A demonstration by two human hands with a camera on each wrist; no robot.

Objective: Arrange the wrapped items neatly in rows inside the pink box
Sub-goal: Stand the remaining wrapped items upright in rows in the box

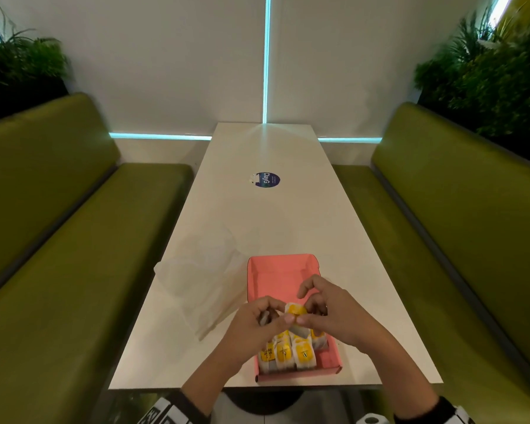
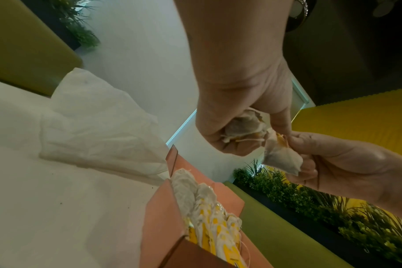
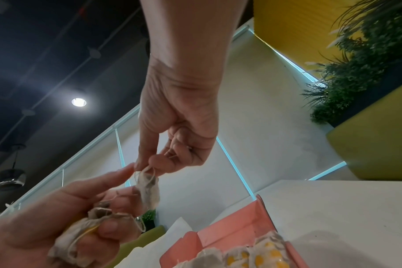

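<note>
A pink box (image 1: pixel 283 259) lies open on the white table (image 1: pixel 273 215). Its near end holds rows of wrapped tea bags with yellow tags (image 1: pixel 288 351), standing upright; the far end is bare. Both hands hover just above the box. My left hand (image 1: pixel 271 313) grips a crumpled bundle of tea bags (image 2: pixel 241 125) in its palm. My right hand (image 1: pixel 311 309) pinches the top of a single tea bag (image 3: pixel 149 188) by its yellow tag (image 1: pixel 295 311), and the left fingertips touch it too.
A crumpled clear plastic bag (image 1: pixel 202 270) lies left of the box. A round blue sticker (image 1: pixel 268 179) sits farther up the table. Green benches (image 1: pixel 58 240) flank both sides, and the table's near edge is just below the box.
</note>
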